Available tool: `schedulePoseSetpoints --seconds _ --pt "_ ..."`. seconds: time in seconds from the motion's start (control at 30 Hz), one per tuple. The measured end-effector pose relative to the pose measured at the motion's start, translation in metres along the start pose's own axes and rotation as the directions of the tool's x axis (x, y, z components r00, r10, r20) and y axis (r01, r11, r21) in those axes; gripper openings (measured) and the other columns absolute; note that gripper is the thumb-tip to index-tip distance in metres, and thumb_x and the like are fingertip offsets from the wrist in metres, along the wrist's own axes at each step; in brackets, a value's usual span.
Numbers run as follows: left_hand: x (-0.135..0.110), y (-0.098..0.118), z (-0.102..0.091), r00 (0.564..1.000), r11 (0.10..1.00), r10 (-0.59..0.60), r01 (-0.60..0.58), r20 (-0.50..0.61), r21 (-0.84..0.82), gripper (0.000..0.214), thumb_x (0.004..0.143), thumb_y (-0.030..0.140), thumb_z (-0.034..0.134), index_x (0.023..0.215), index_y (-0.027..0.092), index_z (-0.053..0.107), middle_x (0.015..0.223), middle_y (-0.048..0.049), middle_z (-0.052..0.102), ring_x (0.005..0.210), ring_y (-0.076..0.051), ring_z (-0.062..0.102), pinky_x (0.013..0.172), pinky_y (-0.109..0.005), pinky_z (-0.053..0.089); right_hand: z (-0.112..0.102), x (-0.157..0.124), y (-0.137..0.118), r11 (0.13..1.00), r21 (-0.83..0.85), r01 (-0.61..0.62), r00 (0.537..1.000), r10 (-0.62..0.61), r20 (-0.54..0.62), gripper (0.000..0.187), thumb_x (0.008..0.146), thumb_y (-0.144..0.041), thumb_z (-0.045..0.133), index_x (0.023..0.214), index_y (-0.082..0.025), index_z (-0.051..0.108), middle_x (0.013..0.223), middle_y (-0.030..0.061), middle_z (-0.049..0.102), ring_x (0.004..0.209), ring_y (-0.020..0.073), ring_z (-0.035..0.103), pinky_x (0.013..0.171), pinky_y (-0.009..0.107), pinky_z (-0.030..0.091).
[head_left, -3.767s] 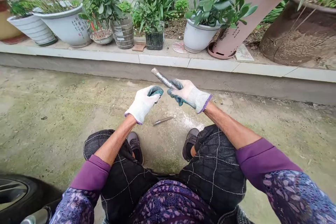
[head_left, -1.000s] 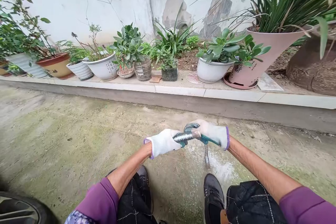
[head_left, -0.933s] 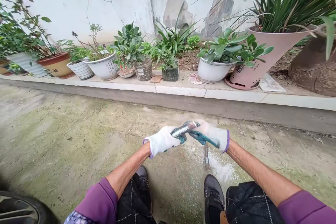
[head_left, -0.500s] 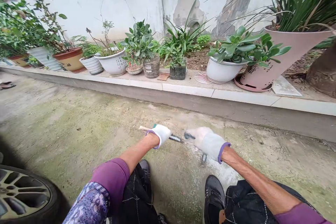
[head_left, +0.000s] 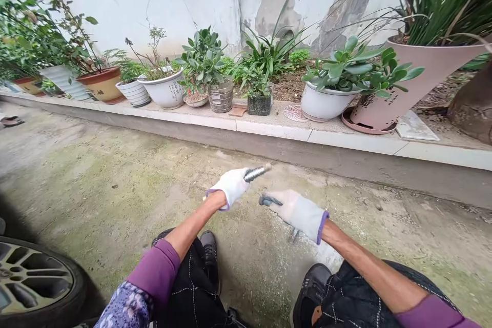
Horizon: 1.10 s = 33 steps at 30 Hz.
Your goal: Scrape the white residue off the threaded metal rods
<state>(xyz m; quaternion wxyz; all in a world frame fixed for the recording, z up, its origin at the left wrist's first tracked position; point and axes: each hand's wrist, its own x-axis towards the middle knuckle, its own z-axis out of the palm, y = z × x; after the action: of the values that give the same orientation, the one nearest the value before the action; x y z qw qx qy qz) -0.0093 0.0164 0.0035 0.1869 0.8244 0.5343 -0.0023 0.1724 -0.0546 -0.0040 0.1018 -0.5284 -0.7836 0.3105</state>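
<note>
My left hand [head_left: 232,187], in a white glove with a purple cuff, is closed around a ridged silver metal rod [head_left: 257,172]. The rod points right and slightly up, its tip blurred. A bit of a pale stick [head_left: 205,198] shows behind that cuff. To the right, apart from the rod, is my right hand [head_left: 294,207] in a matching glove, fingers closed. Dark grey at its fingertips may be glove coating or a held thing. Below this hand a small smeared metallic shape [head_left: 295,234] shows; what the hand grips is hidden.
A low tiled ledge [head_left: 269,130] carries several potted plants, among them a white pot [head_left: 326,102] and a tall pink pot [head_left: 415,82]. At lower left stands a car wheel [head_left: 34,282]. White powder [head_left: 330,253] lies on the concrete ground near my right shoe [head_left: 313,287].
My left hand has turned and risen slightly, so the rod swings from pointing down-right to up-right. My right hand has shifted a little left.
</note>
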Motion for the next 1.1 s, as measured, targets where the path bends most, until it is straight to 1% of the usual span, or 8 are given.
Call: schedulePoseSetpoints --seconds 0.1,0.2,0.37,0.5,0.63,0.8,1.0,1.1 --pt "0.0 0.004 0.033 0.981 0.948 0.019 -0.079 0.192 0.308 0.028 0.083 0.013 0.052 0.105 0.017 0.069 0.087 -0.0143 0.073 0.08 -0.03 0.071 0.069 -0.039 0.053 -0.007 0.002 0.003 0.952 -0.287 -0.111 0.985 0.143 0.096 0.031 0.087 -0.024 0.046 0.099 -0.02 0.074 0.098 0.0143 0.075 0.087 0.0275 0.069 0.073 0.034 0.046" --pt "-0.006 0.022 0.057 0.877 0.858 0.208 -0.376 0.433 0.351 0.029 0.081 0.013 0.053 0.104 0.019 0.07 0.085 -0.0138 0.073 0.081 -0.033 0.071 0.067 -0.042 0.054 -0.019 -0.003 0.02 0.962 -0.226 -0.151 0.981 0.174 0.089 0.027 0.084 -0.022 0.047 0.089 -0.019 0.073 0.088 0.0119 0.074 0.079 0.0239 0.066 0.069 0.032 0.043" --pt "-0.01 0.043 0.026 0.934 0.923 0.304 -0.241 0.187 -0.299 0.023 0.083 0.025 0.055 0.1 0.02 0.07 0.077 -0.0021 0.067 0.064 -0.016 0.063 0.058 -0.025 0.05 -0.038 -0.027 0.039 0.891 0.444 -0.089 0.99 0.127 -0.055 0.022 0.08 -0.032 0.051 0.085 -0.017 0.067 0.066 0.0001 0.058 0.056 0.0127 0.047 0.055 0.026 0.037" --pt "-0.003 0.045 0.001 0.979 0.756 0.13 0.002 0.154 -0.655 0.026 0.077 0.031 0.059 0.099 0.017 0.066 0.066 0.0039 0.052 0.045 -0.008 0.044 0.038 -0.019 0.038 -0.038 -0.025 0.038 0.844 0.531 -0.083 0.959 0.212 -0.187 0.027 0.081 -0.035 0.05 0.091 -0.017 0.067 0.062 -0.0023 0.052 0.052 0.0114 0.041 0.051 0.025 0.034" --pt "0.018 0.037 0.009 0.993 0.87 0.073 -0.019 0.092 -0.493 0.029 0.082 0.027 0.055 0.108 0.018 0.065 0.071 0.0014 0.06 0.05 -0.01 0.051 0.044 -0.021 0.045 -0.026 -0.006 0.022 0.987 0.082 -0.136 0.959 0.152 -0.239 0.029 0.087 -0.027 0.045 0.098 -0.019 0.071 0.092 0.0072 0.072 0.08 0.0191 0.063 0.074 0.029 0.044" --pt "0.033 0.02 0.039 0.988 0.956 0.064 -0.101 0.139 0.274 0.033 0.089 0.011 0.043 0.111 0.013 0.068 0.1 -0.0172 0.073 0.091 -0.029 0.071 0.078 -0.041 0.055 -0.018 0.003 -0.008 0.888 -0.416 -0.197 0.966 0.248 0.073 0.032 0.091 -0.027 0.044 0.103 -0.018 0.073 0.098 0.0146 0.075 0.087 0.0273 0.07 0.071 0.033 0.045" --pt "0.002 0.04 0.055 0.909 0.904 0.238 -0.337 0.342 0.265 0.024 0.078 0.01 0.059 0.095 0.017 0.074 0.084 -0.0131 0.074 0.082 -0.031 0.072 0.074 -0.041 0.056 -0.03 0.002 0.04 0.944 -0.23 -0.237 0.971 0.222 -0.089 0.03 0.086 -0.031 0.047 0.091 -0.018 0.073 0.089 0.0109 0.074 0.079 0.0245 0.067 0.07 0.033 0.045" --pt "-0.01 0.048 0.031 0.95 0.946 0.272 -0.234 0.156 -0.225 0.019 0.079 0.023 0.06 0.092 0.02 0.073 0.076 -0.0055 0.071 0.07 -0.022 0.068 0.065 -0.03 0.054 -0.03 0.001 0.067 0.985 0.124 -0.118 0.98 0.136 -0.147 0.028 0.082 -0.03 0.047 0.082 -0.017 0.071 0.082 0.0065 0.072 0.075 0.0193 0.063 0.069 0.029 0.046"
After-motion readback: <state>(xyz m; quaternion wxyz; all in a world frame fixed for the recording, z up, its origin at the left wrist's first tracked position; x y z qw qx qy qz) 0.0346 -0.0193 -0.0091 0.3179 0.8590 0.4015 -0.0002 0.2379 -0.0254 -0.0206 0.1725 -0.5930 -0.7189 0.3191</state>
